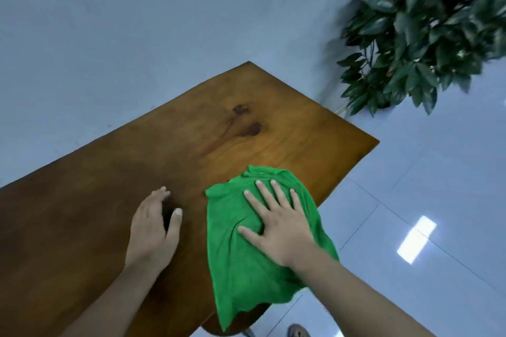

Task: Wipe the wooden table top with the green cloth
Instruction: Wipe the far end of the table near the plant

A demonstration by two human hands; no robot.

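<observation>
The wooden table top [169,145] runs diagonally from lower left to upper right, with dark knots near its middle. A green cloth [241,262] lies spread on its near right part, and its lower end hangs over the table's near edge. My right hand [276,224] presses flat on the cloth, fingers spread. My left hand [153,230] rests on the bare wood just left of the cloth, fingers apart, holding nothing.
A pale wall runs along the table's far side. A leafy potted plant [427,27] stands past the table's far right corner. Glossy light floor tiles [427,200] lie to the right, and a shoe [298,331] shows below the table's edge.
</observation>
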